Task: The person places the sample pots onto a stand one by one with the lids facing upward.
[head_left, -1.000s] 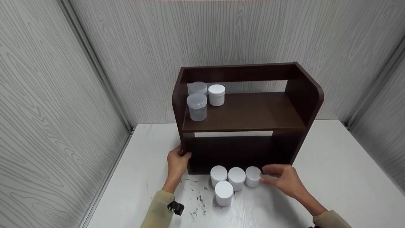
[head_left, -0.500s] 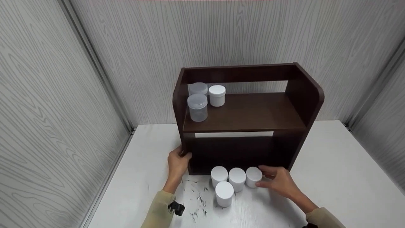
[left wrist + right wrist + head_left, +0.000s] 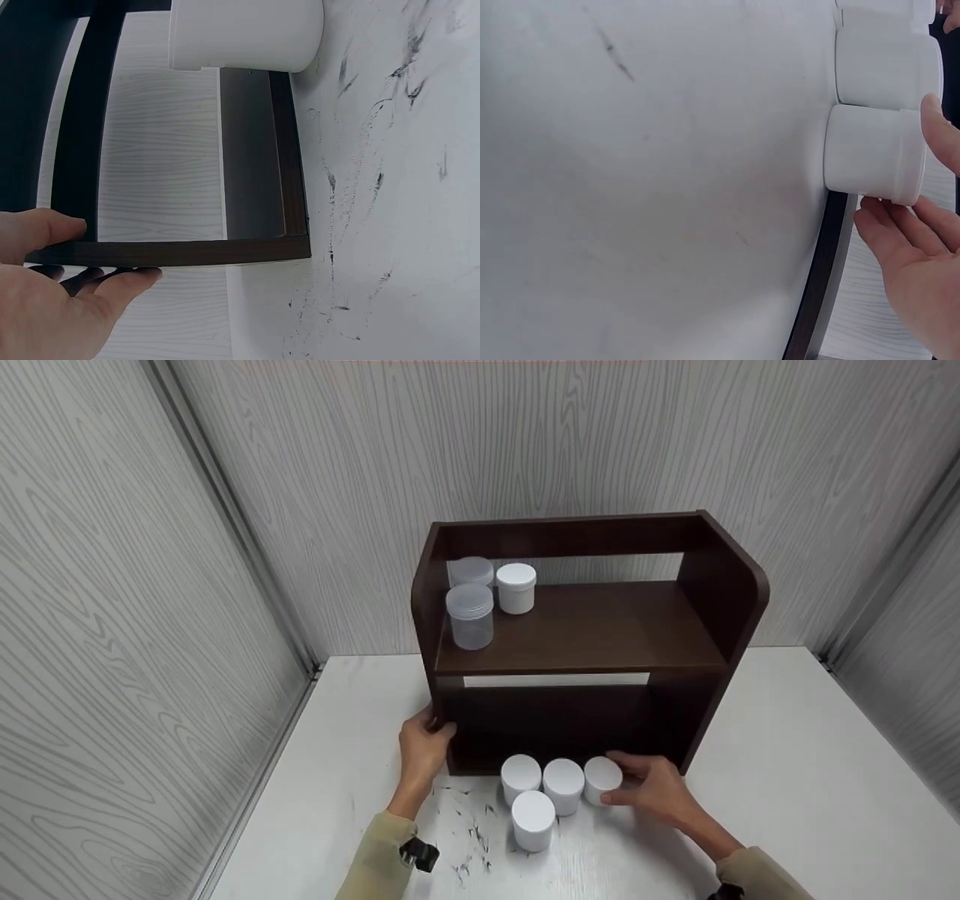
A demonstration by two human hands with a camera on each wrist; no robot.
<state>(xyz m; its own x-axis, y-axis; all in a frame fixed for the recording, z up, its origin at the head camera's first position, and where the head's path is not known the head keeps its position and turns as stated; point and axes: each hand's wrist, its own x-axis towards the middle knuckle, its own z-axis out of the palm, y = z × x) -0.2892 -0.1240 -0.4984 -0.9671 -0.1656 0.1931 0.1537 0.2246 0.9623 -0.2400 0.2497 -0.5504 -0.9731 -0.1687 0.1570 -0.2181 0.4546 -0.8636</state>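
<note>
White rightmost jar (image 3: pixel 601 781) is partly hidden by one of the hands (image 3: pixel 658 795).

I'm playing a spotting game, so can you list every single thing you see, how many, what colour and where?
Shelf unit: 1, dark brown, on the table
Clear jars: 2, see-through, upper shelf's left end, one behind the other
Lone white jar: 1, white, upper shelf, beside the clear jars
Lower white jars: 4, white, before the shelf unit, three in a row and one nearer
Table: 1, white with dark marks, underneath
Walls: 3, grey wood-grain, back and sides
Sleeves: 2, tan
Wrist pieces: 2, black
Left hand: 1, bare, gripping the shelf unit's left side
Right hand: 1, bare, around the row's rightmost jar
</note>
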